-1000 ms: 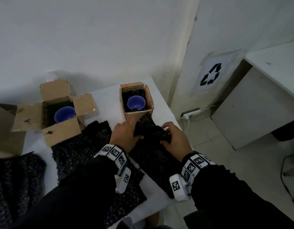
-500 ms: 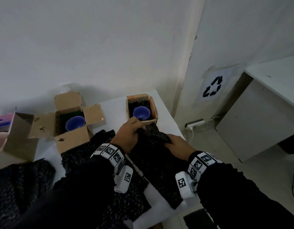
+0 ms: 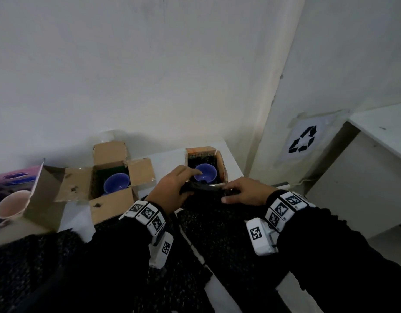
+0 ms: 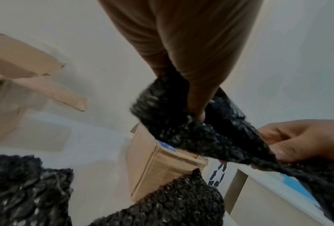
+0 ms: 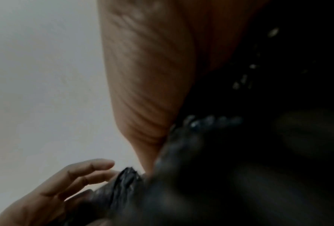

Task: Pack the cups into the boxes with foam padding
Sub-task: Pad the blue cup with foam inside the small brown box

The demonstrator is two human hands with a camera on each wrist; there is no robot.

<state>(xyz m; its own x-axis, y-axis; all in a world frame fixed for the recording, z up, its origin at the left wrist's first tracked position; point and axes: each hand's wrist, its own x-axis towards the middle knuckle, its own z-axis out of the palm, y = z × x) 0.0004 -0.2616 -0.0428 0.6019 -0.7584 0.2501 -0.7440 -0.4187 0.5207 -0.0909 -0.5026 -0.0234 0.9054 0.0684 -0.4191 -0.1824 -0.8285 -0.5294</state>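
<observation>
Both hands hold one black foam sheet [image 3: 220,224] by its far edge, just in front of a small open box [image 3: 222,163] with a blue cup [image 3: 206,172] in it. My left hand [image 3: 174,188] pinches the edge on the left, my right hand [image 3: 244,194] grips it on the right. In the left wrist view the foam sheet [image 4: 191,131] hangs from my thumb above the small box [image 4: 156,166]. The right wrist view is dark, with foam [image 5: 201,175] against my palm. A second blue cup [image 3: 116,183] sits in an open cardboard box [image 3: 109,188] further left.
A pink cup [image 3: 11,205] lies in a box [image 3: 39,199] tipped on its side at far left. More black foam sheets [image 3: 37,263] cover the white table [image 3: 165,159] near me. The table's right edge drops to the floor; a white cabinet [image 3: 362,181] stands beyond.
Both hands have lifted the foam sheet's far edge and carried it forward to the small box's near rim. The head view has tilted up, bringing the pink cup's box into sight.
</observation>
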